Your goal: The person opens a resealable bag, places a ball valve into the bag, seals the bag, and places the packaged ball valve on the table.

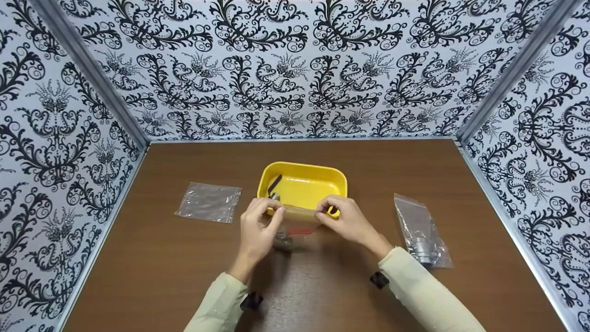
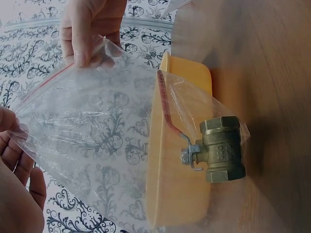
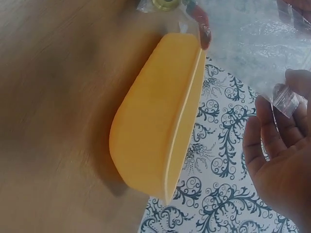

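Both hands hold up a clear zip bag point(image 2: 92, 121) by its top edge, in front of the yellow tray. In the head view my left hand point(image 1: 258, 228) pinches one top corner and my right hand point(image 1: 343, 219) pinches the other. A brass ball valve point(image 2: 223, 150) with a red lever point(image 2: 167, 104) hangs low in the bag, near the tabletop. The right wrist view shows thumb and fingers of the right hand point(image 3: 282, 150) on the bag's corner. A red line runs along the bag's top edge.
Behind the hands, the yellow tray point(image 1: 306, 169) holds a metal piece with a dark handle point(image 1: 275, 183) at its left. A flat clear bag point(image 1: 209, 203) lies left on the brown table point(image 1: 184, 258). A bag with a silvery metal fitting point(image 1: 421, 251) lies right. Patterned walls enclose the table.
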Demonstrator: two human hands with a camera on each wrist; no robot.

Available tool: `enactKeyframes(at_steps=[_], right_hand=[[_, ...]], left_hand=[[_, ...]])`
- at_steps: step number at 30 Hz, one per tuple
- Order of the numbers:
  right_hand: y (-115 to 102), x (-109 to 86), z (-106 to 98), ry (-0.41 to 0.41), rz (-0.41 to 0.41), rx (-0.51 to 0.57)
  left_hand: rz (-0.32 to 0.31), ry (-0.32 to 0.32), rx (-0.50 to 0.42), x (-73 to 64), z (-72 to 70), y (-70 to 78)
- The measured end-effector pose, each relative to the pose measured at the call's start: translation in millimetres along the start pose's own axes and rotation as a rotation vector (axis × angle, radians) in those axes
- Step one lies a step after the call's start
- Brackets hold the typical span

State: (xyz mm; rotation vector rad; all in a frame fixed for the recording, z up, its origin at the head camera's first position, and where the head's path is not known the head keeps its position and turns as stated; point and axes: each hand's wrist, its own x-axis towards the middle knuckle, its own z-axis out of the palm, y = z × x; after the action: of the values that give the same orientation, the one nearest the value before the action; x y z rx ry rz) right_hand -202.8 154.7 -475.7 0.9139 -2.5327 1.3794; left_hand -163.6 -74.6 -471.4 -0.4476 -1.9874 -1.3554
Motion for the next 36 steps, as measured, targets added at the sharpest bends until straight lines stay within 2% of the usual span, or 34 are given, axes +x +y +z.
enactKeyframes(at_steps=[9, 17, 20, 23, 30, 36], right_hand=[[3, -0.3, -1, 0.026, -0.055, -0.01], [3, -1.9, -3, -0.007, -0.007, -0.009], [3, -2.1, -3, -0.005, -0.002, -0.008], [4, -2.1, -3, -0.002, -0.009, -0.003], [6, -4.0, -6, 0.005, -0.011, 0.02], [6, -5.2, -8, 0.027, -0.017, 0.024]], left_hand=[[0.002, -0.005, 0.002, -0.5, -0.7, -1.1], [0.018, 0.013, 0.0, 8.4, -7.5, 26.6], [0.025, 0.014, 0.01, 10.0, -9.6, 32.1], [0.023, 0.016, 0.012, 9.9, -9.3, 30.5], [0.006, 0.007, 0.034, 3.9, -2.7, 3.9], [0.01, -0.001, -0.005, 1.3, -2.5, -2.4]])
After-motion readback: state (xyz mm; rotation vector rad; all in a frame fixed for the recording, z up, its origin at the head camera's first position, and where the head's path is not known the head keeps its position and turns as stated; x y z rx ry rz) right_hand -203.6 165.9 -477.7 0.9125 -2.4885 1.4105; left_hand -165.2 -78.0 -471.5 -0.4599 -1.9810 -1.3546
